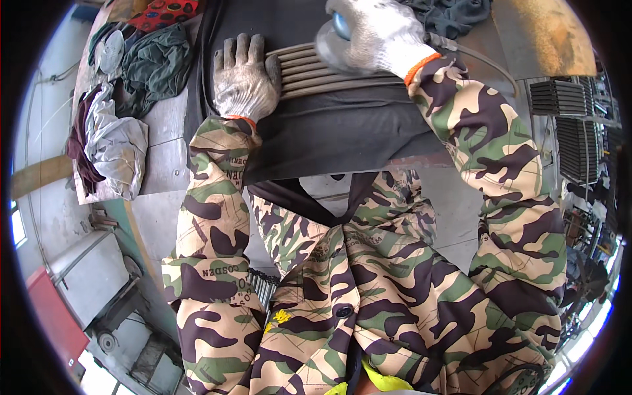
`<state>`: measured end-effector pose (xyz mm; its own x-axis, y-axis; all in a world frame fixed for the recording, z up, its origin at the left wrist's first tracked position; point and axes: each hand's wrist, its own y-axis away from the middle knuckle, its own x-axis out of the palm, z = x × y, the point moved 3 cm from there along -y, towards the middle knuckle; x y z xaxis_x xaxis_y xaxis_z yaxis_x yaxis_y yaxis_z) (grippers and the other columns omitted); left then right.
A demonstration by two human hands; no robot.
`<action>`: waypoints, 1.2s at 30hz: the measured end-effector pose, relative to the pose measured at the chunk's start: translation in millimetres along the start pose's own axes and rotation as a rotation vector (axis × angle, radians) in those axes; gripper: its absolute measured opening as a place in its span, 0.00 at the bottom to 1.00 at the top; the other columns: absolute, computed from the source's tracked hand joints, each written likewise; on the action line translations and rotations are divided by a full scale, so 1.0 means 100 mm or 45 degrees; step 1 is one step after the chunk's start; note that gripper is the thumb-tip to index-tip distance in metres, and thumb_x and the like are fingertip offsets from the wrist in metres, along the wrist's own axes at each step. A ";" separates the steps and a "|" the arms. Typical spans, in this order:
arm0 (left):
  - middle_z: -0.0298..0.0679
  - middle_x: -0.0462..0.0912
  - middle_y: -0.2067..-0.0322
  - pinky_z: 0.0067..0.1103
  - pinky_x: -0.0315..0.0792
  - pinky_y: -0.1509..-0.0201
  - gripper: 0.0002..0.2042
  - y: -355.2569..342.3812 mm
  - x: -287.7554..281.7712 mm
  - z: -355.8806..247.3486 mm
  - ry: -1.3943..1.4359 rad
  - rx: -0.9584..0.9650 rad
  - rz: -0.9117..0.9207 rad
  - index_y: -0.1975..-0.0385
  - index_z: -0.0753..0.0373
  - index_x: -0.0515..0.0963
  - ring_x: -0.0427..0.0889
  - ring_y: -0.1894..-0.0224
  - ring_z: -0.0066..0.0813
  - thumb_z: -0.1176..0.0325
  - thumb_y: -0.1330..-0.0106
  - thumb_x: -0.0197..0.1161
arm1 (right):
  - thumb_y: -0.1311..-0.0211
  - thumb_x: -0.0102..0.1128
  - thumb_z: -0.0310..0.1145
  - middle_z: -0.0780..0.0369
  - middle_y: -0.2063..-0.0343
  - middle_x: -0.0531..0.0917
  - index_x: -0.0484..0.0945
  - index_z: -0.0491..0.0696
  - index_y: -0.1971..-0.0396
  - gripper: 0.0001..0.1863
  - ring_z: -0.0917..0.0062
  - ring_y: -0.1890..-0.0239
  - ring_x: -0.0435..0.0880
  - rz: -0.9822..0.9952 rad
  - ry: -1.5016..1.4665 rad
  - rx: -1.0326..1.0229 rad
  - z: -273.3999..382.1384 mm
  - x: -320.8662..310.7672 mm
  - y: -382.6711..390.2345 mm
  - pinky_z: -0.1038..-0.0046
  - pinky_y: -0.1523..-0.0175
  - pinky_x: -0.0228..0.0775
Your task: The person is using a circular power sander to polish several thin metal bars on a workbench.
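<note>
My left hand (246,78), in a soiled white knit glove with an orange cuff edge, lies flat with its fingers stretched out at the left end of a row of grey metal bars (306,78). The bars lie side by side on a black cloth (309,141) over the table. My right hand (382,36), gloved alike, is wrapped round a hand-held disc sander (331,47) with a blue rounded top. The sander's round pad is over the bars, partly hidden by the glove; whether it touches them I cannot tell.
A hose (487,59) curves rightward from beside my right wrist. Crumpled green cloth (158,62) and whitish cloth (115,141) lie on the table's left. Dark cloth (454,14) sits at the far right, near a rust-stained board (553,36). Stacked dark slatted parts (559,99) stand beyond the right edge.
</note>
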<state>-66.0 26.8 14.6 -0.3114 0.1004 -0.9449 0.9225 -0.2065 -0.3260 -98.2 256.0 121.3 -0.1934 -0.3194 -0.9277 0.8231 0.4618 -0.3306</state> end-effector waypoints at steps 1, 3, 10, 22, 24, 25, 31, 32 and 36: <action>0.53 0.75 0.28 0.49 0.59 0.19 0.25 -0.05 0.04 -0.05 -0.016 0.003 -0.012 0.29 0.61 0.74 0.69 0.24 0.60 0.53 0.19 0.51 | 0.40 0.68 0.46 0.49 0.62 0.87 0.86 0.49 0.59 0.17 0.51 0.56 0.89 0.002 0.017 0.037 -0.10 -0.06 0.06 0.49 0.52 0.83; 0.53 0.75 0.28 0.49 0.59 0.19 0.25 -0.13 0.01 -0.12 -0.036 -0.001 -0.028 0.29 0.61 0.75 0.69 0.24 0.59 0.53 0.19 0.51 | 0.42 0.71 0.47 0.50 0.63 0.86 0.86 0.50 0.57 0.19 0.51 0.56 0.89 -0.084 0.039 -0.020 -0.26 -0.15 0.26 0.50 0.51 0.83; 0.53 0.74 0.27 0.48 0.59 0.19 0.26 -0.02 0.03 0.01 -0.034 -0.033 0.019 0.29 0.61 0.74 0.68 0.24 0.59 0.52 0.18 0.52 | 0.40 0.71 0.50 0.50 0.61 0.86 0.85 0.51 0.56 0.20 0.50 0.54 0.88 -0.033 0.068 0.039 -0.34 -0.05 0.12 0.49 0.50 0.82; 0.51 0.80 0.36 0.48 0.65 0.25 0.25 -0.05 0.13 0.03 -0.061 0.060 -0.159 0.35 0.64 0.78 0.74 0.31 0.55 0.54 0.23 0.55 | 0.39 0.71 0.50 0.56 0.50 0.85 0.82 0.59 0.44 0.25 0.54 0.45 0.86 0.207 0.104 0.151 -0.52 -0.06 0.30 0.49 0.41 0.80; 0.50 0.80 0.36 0.48 0.65 0.25 0.24 -0.06 0.12 0.02 -0.104 0.074 -0.211 0.35 0.64 0.78 0.74 0.31 0.55 0.54 0.23 0.55 | 0.36 0.65 0.54 0.51 0.52 0.88 0.86 0.56 0.47 0.24 0.54 0.48 0.90 0.141 0.037 -0.032 -0.54 -0.13 0.48 0.50 0.41 0.83; 0.51 0.77 0.31 0.48 0.61 0.21 0.26 -0.11 0.10 -0.03 -0.092 0.023 -0.072 0.30 0.62 0.75 0.71 0.27 0.56 0.53 0.20 0.53 | 0.36 0.66 0.54 0.52 0.52 0.87 0.85 0.56 0.47 0.23 0.54 0.47 0.89 0.137 0.051 -0.027 -0.61 -0.16 0.50 0.50 0.42 0.83; 0.52 0.74 0.26 0.48 0.57 0.17 0.27 -0.10 0.06 0.04 -0.072 -0.040 0.075 0.26 0.60 0.73 0.67 0.22 0.58 0.51 0.17 0.50 | 0.43 0.73 0.51 0.53 0.59 0.85 0.83 0.54 0.51 0.23 0.52 0.53 0.87 0.055 0.130 -0.049 -0.69 -0.14 0.39 0.49 0.51 0.81; 0.52 0.74 0.26 0.48 0.57 0.17 0.27 -0.09 0.04 0.05 -0.079 -0.052 0.076 0.26 0.60 0.73 0.67 0.22 0.58 0.51 0.17 0.50 | 0.43 0.74 0.51 0.54 0.59 0.84 0.83 0.55 0.49 0.25 0.52 0.53 0.87 0.023 0.092 -0.153 -0.63 -0.18 0.44 0.49 0.51 0.80; 0.52 0.74 0.26 0.48 0.57 0.17 0.27 -0.12 0.02 0.01 -0.099 -0.039 0.071 0.27 0.60 0.74 0.68 0.22 0.58 0.50 0.17 0.50 | 0.45 0.75 0.47 0.53 0.62 0.86 0.85 0.53 0.53 0.22 0.52 0.56 0.88 -0.037 -0.039 -0.181 -0.71 -0.32 0.49 0.50 0.54 0.81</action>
<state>-78.3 28.5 16.7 -0.2751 0.0135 -0.9613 0.9451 -0.1794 -0.2730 -89.4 347.9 121.9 -0.1976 -0.3587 -0.9123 0.7328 0.5641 -0.3805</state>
